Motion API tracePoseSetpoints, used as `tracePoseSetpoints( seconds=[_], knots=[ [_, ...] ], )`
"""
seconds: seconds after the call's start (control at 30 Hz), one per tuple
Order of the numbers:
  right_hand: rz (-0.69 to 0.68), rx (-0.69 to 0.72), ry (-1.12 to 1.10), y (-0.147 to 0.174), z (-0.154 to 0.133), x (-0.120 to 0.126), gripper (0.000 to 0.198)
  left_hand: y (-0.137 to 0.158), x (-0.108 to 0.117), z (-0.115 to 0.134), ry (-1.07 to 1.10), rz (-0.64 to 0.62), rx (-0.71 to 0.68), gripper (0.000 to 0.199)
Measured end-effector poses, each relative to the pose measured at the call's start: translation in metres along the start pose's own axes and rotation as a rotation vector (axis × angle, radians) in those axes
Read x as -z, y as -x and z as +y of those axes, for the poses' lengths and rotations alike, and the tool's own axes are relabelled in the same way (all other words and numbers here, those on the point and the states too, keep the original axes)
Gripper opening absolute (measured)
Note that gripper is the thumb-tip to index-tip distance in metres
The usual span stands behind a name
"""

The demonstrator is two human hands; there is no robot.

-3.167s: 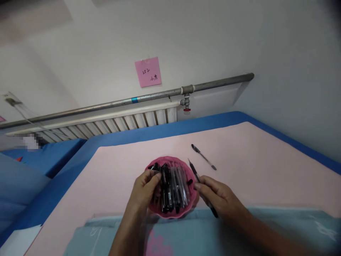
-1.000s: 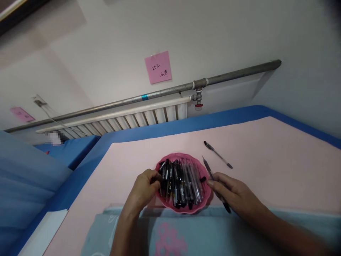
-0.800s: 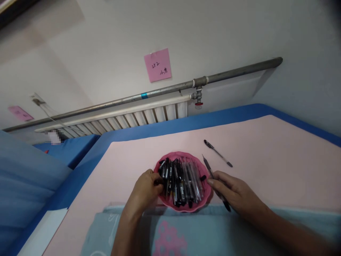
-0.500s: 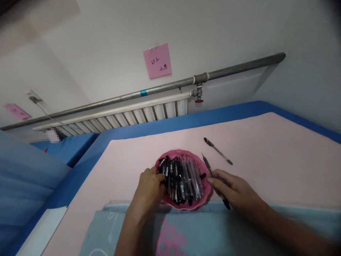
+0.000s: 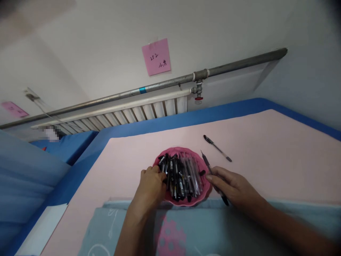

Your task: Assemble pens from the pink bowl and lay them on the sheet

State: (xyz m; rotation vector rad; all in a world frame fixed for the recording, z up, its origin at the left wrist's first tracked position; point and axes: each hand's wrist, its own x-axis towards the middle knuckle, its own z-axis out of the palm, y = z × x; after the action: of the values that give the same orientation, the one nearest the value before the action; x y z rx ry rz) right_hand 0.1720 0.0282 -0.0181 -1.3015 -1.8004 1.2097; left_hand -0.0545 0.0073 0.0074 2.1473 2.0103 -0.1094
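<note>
A pink round bowl [image 5: 183, 203] with a wavy rim holds a pile of black pen caps [image 5: 172, 174] and clear pen barrels [image 5: 193, 174]. My left hand [image 5: 150, 185] is at the bowl's left side, its curled fingertips reaching over the rim among the black pieces; what they grip is hidden. To the right of the bowl, my right hand [image 5: 231, 185] is closed on an uncapped black pen [image 5: 206, 161], its bare tip pointing up and away. Beyond it, a capped pen [image 5: 217, 148] lies on the pink sheet.
The pink tabletop sheet [image 5: 279, 156] has a blue border [image 5: 160, 124]. Teal patterned cloth [image 5: 202, 231] lies in front of the bowl. A white paper [image 5: 44, 227] rests at left, near a blue curtain [image 5: 23, 177]. Behind are a radiator [image 5: 138, 112] and a pipe [image 5: 170, 83].
The whole view has shifted slightly, so things sit a little higher. Both hands keep nearly the same place relative to the bowl, and the pen stays in my right hand.
</note>
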Motion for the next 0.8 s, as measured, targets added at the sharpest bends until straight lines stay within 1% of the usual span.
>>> tracePoseSetpoints(
  seconds=[0.23, 0.47, 0.8],
  knots=[
    [-0.001, -0.007, 0.010, -0.001, 0.006, -0.001, 0.031, 0.000, 0.001, -0.001, 0.063, -0.042, -0.014, 0.023],
    [-0.011, -0.012, 0.001, 0.001, -0.003, 0.000, 0.028, 0.003, -0.002, 0.000, 0.024, -0.014, -0.024, 0.028],
    [-0.010, 0.000, 0.019, 0.002, -0.007, 0.001, 0.027, 0.003, -0.002, -0.004, 0.057, -0.019, -0.057, 0.024]
  ],
)
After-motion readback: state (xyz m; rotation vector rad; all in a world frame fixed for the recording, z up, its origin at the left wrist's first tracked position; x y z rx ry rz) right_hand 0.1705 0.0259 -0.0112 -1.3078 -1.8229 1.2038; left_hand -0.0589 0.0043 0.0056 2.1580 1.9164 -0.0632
